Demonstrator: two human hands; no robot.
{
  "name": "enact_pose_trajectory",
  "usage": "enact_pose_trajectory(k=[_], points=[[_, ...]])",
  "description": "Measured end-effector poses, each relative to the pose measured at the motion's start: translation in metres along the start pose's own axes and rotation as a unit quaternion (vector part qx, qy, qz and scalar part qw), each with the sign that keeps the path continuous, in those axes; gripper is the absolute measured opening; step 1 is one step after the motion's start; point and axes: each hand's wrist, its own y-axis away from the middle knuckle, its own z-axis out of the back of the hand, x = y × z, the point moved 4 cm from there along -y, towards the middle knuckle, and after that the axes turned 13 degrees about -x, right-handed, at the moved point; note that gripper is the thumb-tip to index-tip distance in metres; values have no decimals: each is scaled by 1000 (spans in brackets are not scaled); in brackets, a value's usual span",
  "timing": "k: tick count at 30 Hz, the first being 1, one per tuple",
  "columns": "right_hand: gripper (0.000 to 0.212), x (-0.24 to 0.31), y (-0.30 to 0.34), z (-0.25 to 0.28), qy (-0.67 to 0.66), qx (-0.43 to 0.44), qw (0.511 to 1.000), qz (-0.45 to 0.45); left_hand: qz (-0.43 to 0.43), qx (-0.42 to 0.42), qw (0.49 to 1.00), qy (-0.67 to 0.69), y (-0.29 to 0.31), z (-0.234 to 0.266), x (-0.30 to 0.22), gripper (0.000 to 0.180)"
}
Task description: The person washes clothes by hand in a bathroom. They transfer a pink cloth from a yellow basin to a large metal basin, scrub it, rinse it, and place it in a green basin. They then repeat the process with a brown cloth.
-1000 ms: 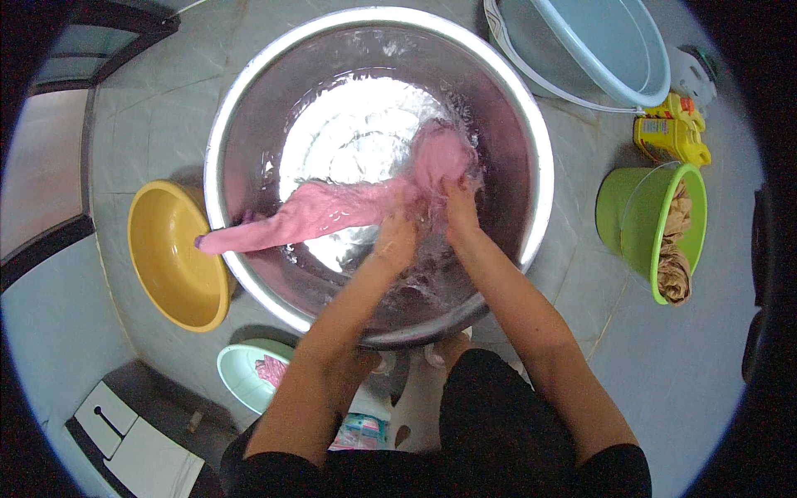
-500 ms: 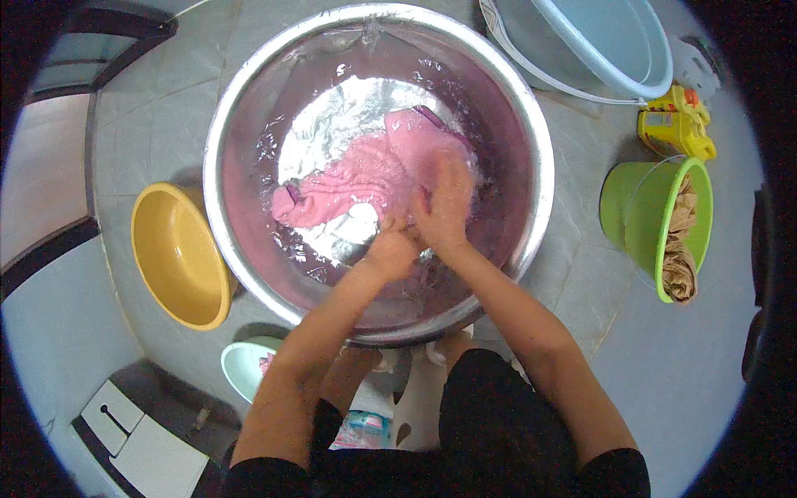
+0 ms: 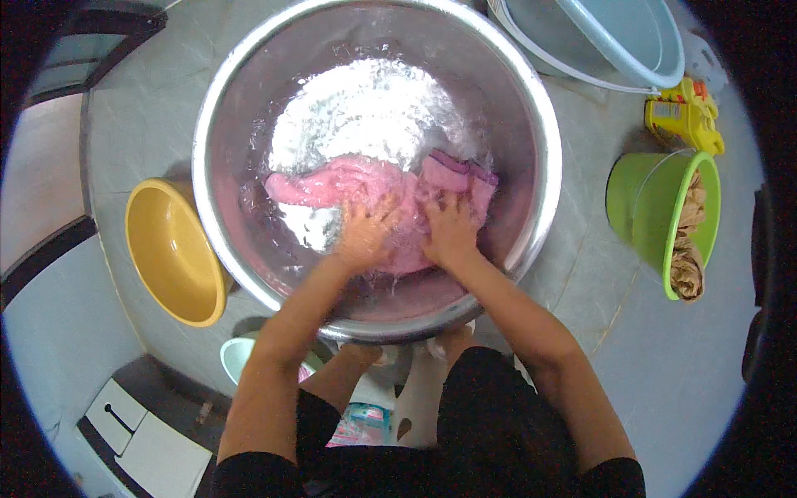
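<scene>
2 hands (image 3: pixel 407 232) side by side, palms down

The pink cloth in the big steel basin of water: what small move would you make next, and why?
Probably rub the bunched pink cloth between both hands again. The left hand and right hand both press on it side by side in the round steel basin, and its far end trails loose in the foamy water.

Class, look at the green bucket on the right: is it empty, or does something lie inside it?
Not empty. The green plastic bucket holds a twisted tan cloth lying against its inner wall.
</scene>
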Motion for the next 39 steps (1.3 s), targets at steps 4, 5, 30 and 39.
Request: enact_pose_trajectory(k=[4, 5, 30, 39], points=[[77, -4, -5, 0, 42, -56, 998, 8, 63, 153, 940, 299, -8, -27, 101, 59], [73, -14, 0, -7, 70, -61, 996, 18, 207, 159, 939, 224, -28, -3, 90, 51], [59, -15, -40, 10, 15, -39, 995, 94, 285, -157, 905, 273, 65, -3, 118, 47], [67, 30, -90, 7, -656, -11, 734, -178, 429, -359, 792, 244, -67, 7, 58, 33]])
